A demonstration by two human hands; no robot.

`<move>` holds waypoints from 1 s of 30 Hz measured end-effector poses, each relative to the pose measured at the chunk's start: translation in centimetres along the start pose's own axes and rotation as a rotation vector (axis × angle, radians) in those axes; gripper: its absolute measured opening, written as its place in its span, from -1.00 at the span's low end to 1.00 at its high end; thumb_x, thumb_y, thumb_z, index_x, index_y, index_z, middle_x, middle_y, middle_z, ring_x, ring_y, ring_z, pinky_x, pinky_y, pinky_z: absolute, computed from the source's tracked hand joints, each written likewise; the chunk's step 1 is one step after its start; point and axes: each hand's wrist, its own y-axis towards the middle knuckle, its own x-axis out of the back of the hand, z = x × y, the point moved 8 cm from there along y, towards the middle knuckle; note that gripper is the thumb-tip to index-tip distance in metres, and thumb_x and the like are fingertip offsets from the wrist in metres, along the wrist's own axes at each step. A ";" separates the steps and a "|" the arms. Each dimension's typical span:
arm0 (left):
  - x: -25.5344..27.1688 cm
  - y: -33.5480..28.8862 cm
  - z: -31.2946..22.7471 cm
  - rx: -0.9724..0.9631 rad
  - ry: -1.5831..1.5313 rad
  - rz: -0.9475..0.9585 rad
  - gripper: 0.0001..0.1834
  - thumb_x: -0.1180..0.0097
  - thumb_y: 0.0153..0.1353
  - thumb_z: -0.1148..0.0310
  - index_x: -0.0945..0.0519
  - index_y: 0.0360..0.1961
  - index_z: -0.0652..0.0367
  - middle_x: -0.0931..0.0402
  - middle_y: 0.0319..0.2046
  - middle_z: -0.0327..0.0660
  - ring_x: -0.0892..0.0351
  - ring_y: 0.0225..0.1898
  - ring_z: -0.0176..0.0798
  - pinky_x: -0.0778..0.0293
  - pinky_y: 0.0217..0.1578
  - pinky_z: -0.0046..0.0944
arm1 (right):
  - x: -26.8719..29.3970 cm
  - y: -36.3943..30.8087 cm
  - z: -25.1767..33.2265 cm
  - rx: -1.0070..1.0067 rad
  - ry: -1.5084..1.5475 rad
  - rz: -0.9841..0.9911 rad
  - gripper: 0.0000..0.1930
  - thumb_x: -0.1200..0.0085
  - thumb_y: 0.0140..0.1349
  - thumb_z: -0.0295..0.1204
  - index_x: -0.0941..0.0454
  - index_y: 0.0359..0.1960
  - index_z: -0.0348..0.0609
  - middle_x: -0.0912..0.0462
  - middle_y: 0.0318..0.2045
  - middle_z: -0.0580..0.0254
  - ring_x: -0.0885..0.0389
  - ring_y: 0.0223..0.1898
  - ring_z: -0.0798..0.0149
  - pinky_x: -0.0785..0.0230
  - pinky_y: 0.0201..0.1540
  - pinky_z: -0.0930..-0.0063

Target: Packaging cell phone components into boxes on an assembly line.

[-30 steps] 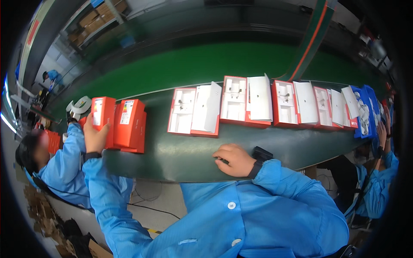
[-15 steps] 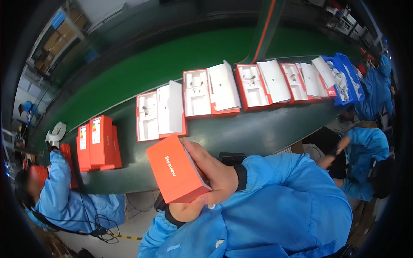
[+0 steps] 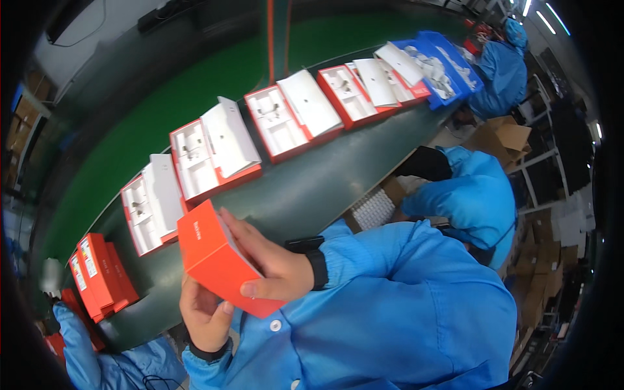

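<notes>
A closed orange-red box [image 3: 211,257] is tilted in front of my chest. My right hand [image 3: 279,263] grips it from the right, with the thumb pressed on its near side and the fingers along the far edge. At the box's lower left, my left hand [image 3: 205,315] supports it with curled fingers, partly hidden by the box, and its thumb is by the lower edge. Just beyond the box on the bench stands the nearest open red box [image 3: 140,218], with a white tray inside and a white lid flap raised beside it.
More open red boxes with white trays [image 3: 279,123] run along the green bench [image 3: 286,198] toward blue bins [image 3: 448,68] of white bundled items. Closed orange boxes [image 3: 101,276] are grouped at left. Co-workers in blue sit left [image 3: 140,364], right [image 3: 471,195] and far right [image 3: 500,75].
My view has swung right, so the bench shifts left in the picture. The orange-red box has turned and tilted in my hands; my left hand now shows more at its lower left.
</notes>
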 end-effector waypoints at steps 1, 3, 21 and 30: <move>-0.2 -0.1 0.2 0.053 -0.026 0.017 -0.17 -0.45 0.22 0.26 -0.36 0.45 0.32 -0.31 0.38 -0.07 -0.37 0.43 -0.04 -0.37 0.36 0.02 | 0.0 -0.4 -0.1 0.025 -0.085 0.013 0.21 -0.06 0.42 0.17 0.56 0.61 -0.37 0.09 0.55 -0.32 -0.01 0.55 -0.18 0.17 0.57 -0.01; -0.9 -0.1 -0.2 0.076 -0.008 0.034 -0.13 -0.49 0.21 0.16 -0.36 0.42 0.33 -0.41 0.31 -0.10 -0.45 0.33 -0.11 -0.41 0.31 -0.07 | -0.2 -1.4 0.0 0.037 -0.102 -0.010 0.22 -0.05 0.42 0.18 0.58 0.60 -0.38 0.07 0.54 -0.33 -0.02 0.54 -0.19 0.15 0.56 -0.01; -3.8 1.2 0.4 0.114 -0.108 -0.123 0.09 -0.60 0.07 -0.02 -0.26 0.44 0.32 -0.40 0.31 -0.07 -0.43 0.34 -0.13 -0.36 0.32 -0.09 | 3.4 -1.7 0.9 -0.057 0.302 -0.051 0.11 -0.22 0.40 -0.13 0.38 0.64 -0.33 -0.10 0.56 -0.11 -0.13 0.56 0.10 -0.04 0.54 0.17; -2.5 -0.5 2.7 0.118 -0.151 -0.200 0.11 -0.54 0.08 -0.19 -0.28 0.41 0.35 -0.47 0.25 -0.05 -0.52 0.25 -0.12 -0.44 0.26 -0.10 | 6.7 -3.7 2.1 -0.118 0.183 -0.107 0.06 -0.18 0.43 -0.08 0.31 0.65 -0.30 -0.08 0.57 -0.01 -0.01 0.60 0.16 0.06 0.58 0.18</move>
